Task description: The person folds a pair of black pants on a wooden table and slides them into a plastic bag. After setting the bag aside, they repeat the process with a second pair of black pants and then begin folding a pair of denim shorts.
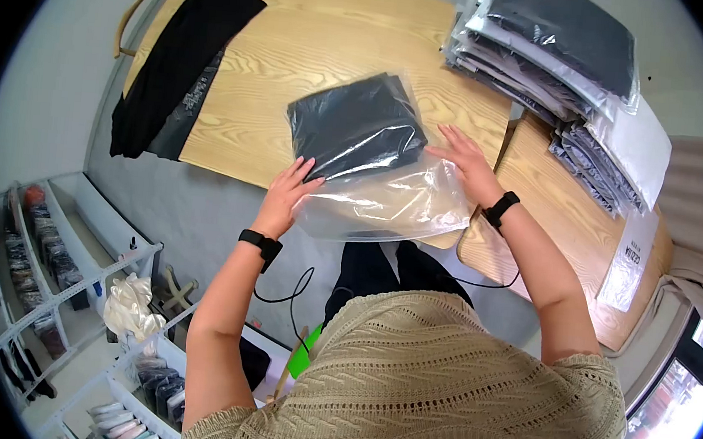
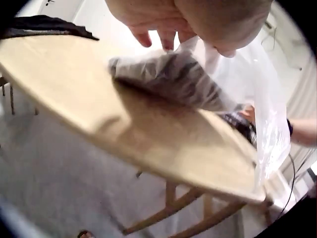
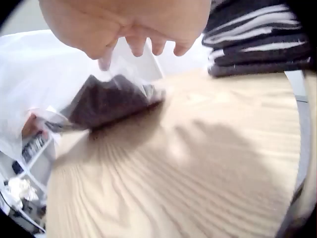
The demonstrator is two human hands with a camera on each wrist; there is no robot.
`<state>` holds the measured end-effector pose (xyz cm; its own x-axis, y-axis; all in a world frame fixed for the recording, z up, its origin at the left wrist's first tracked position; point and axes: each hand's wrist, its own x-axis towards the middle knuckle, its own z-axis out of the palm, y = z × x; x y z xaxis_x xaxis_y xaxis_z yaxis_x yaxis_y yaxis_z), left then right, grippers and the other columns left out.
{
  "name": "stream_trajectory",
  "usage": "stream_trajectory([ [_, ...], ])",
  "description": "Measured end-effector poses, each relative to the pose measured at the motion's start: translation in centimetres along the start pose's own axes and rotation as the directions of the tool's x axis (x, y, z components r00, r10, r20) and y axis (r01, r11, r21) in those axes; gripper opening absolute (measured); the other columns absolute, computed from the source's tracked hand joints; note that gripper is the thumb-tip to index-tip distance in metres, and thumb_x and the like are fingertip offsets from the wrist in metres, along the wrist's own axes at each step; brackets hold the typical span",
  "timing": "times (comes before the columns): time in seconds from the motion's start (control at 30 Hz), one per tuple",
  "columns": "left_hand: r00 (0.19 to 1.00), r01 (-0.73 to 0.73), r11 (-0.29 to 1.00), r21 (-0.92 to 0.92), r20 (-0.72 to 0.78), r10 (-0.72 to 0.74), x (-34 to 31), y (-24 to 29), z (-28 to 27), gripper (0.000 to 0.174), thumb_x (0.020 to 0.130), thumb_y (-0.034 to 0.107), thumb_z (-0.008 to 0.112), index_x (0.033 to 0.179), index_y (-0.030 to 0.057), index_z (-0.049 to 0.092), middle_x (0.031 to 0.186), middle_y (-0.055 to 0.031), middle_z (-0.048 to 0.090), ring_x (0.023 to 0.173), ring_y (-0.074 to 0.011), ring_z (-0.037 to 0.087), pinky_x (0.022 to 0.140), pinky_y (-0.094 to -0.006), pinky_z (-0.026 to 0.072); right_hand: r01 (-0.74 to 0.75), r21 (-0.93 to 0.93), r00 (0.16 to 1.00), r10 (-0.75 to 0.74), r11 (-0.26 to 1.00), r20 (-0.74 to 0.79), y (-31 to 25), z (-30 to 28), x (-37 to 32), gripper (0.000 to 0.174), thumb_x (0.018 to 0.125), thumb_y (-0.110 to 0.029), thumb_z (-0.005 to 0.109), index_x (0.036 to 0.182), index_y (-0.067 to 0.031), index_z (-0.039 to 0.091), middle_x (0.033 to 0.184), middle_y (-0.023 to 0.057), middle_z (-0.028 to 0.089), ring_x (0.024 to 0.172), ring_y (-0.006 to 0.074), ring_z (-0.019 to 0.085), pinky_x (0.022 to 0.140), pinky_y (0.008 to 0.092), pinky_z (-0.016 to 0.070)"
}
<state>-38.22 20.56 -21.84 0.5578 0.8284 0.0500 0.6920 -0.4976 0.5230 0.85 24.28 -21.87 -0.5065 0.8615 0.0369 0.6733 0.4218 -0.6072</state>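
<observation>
A dark folded garment lies inside a clear plastic bag at the front of the wooden table, the bag's loose end reaching past the table edge toward the body. My left hand touches the bag's left side, fingers extended over the garment's near corner. On the opposite side, my right hand has its fingers spread and straight, its thumb at the bag's edge. The right wrist view shows the garment in its plastic below the thumb. Plastic reaches up to the left hand in the left wrist view.
Black trousers lie along the table's left end. Stacked bagged garments stand at the back right, beside a lower wooden surface bearing a flat printed plastic bag. White shelving with packed items stands at the lower left.
</observation>
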Motion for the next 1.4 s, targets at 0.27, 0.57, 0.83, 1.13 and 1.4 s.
stream_trajectory([
  [0.27, 0.920, 0.296, 0.773, -0.562, -0.051, -0.389, 2.8, 5.4, -12.7, 0.032, 0.095, 0.020, 0.041, 0.094, -0.0043, 0.062, 0.094, -0.0087, 0.065, 0.089, -0.0181, 0.061, 0.079, -0.0301, 0.0469, -0.090, 0.603, 0.981, 0.176, 0.792, -0.086, -7.2, -11.8, 1.3, 0.024, 0.090, -0.007, 0.048, 0.111, -0.0011, 0.058, 0.120, 0.0115, 0.058, 0.119, 0.0259, 0.047, 0.099, 0.0347, 0.0371],
  [0.57, 0.970, 0.167, 0.739, -0.652, -0.027, -0.243, 7.3, 5.4, -11.6, 0.035, 0.095, 0.025, 0.042, 0.100, -0.0046, 0.059, 0.087, -0.0137, 0.066, 0.083, -0.0212, 0.064, 0.082, -0.0336, 0.0477, -0.145, 0.916, 0.914, 0.406, 0.373, -0.021, -7.1, -10.2, 1.4, 0.036, 0.099, -0.029, 0.037, 0.092, 0.0003, 0.057, 0.092, 0.0112, 0.066, 0.089, 0.0154, 0.059, 0.087, 0.0285, 0.0436],
  [0.83, 0.907, 0.255, 0.640, -0.725, -0.050, -0.419, 8.0, 5.1, -7.7, 0.048, 0.099, 0.037, 0.032, 0.089, -0.0034, 0.057, 0.091, -0.0167, 0.066, 0.090, -0.0235, 0.062, 0.087, -0.0350, 0.0446, -0.136, 0.683, 0.851, 0.438, 0.717, -0.290, -5.2, -6.1, 0.3, 0.039, 0.099, -0.027, 0.034, 0.087, 0.0010, 0.059, 0.090, 0.0126, 0.068, 0.087, 0.0180, 0.061, 0.085, 0.0314, 0.0451],
  [1.13, 0.742, 0.606, 0.266, -0.750, 0.413, -0.528, 3.8, 0.8, 7.9, 0.046, 0.098, 0.035, 0.032, 0.088, -0.0016, 0.057, 0.087, -0.0174, 0.068, 0.086, -0.0217, 0.063, 0.084, -0.0322, 0.0454, -0.435, 0.763, 0.708, 0.705, 0.478, -0.038, 2.0, 6.3, -7.1, 0.032, 0.098, -0.021, 0.037, 0.081, 0.0009, 0.052, 0.083, 0.0130, 0.065, 0.079, 0.0188, 0.062, 0.077, 0.0302, 0.0470],
  [1.4, 0.681, 0.630, 0.180, -0.755, 0.426, -0.595, 5.7, 1.5, 8.0, 0.042, 0.098, 0.031, 0.037, 0.080, -0.0029, 0.054, 0.071, -0.0164, 0.063, 0.074, -0.0229, 0.066, 0.065, -0.0297, 0.0509, -0.389, 0.857, 0.575, 0.816, 0.339, -0.062, 1.6, 7.6, -7.3, 0.031, 0.097, -0.021, 0.038, 0.078, 0.0002, 0.051, 0.072, 0.0123, 0.063, 0.067, 0.0195, 0.062, 0.070, 0.0298, 0.0470],
])
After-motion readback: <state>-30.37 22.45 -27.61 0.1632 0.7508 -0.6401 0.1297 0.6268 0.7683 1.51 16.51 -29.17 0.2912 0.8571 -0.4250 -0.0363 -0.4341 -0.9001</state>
